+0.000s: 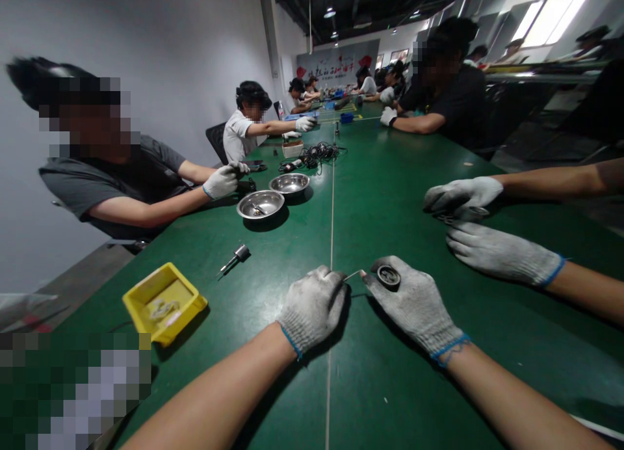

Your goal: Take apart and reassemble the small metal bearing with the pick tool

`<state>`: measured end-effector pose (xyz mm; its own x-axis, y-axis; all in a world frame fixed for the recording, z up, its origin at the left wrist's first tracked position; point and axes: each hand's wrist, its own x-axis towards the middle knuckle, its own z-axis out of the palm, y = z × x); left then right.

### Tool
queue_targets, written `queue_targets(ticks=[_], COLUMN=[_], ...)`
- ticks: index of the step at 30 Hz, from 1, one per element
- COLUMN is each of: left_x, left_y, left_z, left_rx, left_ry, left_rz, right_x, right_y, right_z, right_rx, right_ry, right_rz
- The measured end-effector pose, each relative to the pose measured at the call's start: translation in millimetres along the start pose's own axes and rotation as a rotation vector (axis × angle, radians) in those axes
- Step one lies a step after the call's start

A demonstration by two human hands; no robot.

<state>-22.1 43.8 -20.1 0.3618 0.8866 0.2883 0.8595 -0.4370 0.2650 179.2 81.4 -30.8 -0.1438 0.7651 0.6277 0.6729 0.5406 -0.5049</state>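
My left hand [316, 305], in a whitish knit glove with a blue cuff, is closed on a thin metal rod [354, 275] with a bent tip, like a hex key. Its far end reaches the fingertips of my right hand [414, 304]. That hand, gloved alike, is closed around a round dark metal part [389, 277] with a recessed face turned up. The lower side of this part is hidden by the fingers. Both hands are low over the green table [385, 359], either side of its pale seam line.
A yellow bin [195, 302] with small parts and a shafted metal cylinder [236, 259] are at left. Beyond are two steel bowls [260, 217] [289, 184] and tangled black cables [319, 154]. A co-worker's gloved hands [502, 253] work close at right; another person [146, 177] sits left.
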Motion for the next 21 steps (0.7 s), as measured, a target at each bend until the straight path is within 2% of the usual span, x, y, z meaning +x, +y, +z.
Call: queue_targets(ticks=[21], left_x=[-2.3], left_y=[-0.6], left_z=[-1.3], left_rx=[-0.017], left_ry=[0.067], left_rz=[0.053], right_x=[-0.2], right_y=[-1.8], right_z=[0.2], right_rx=[0.035], right_ry=[-0.005], right_rz=[0.026])
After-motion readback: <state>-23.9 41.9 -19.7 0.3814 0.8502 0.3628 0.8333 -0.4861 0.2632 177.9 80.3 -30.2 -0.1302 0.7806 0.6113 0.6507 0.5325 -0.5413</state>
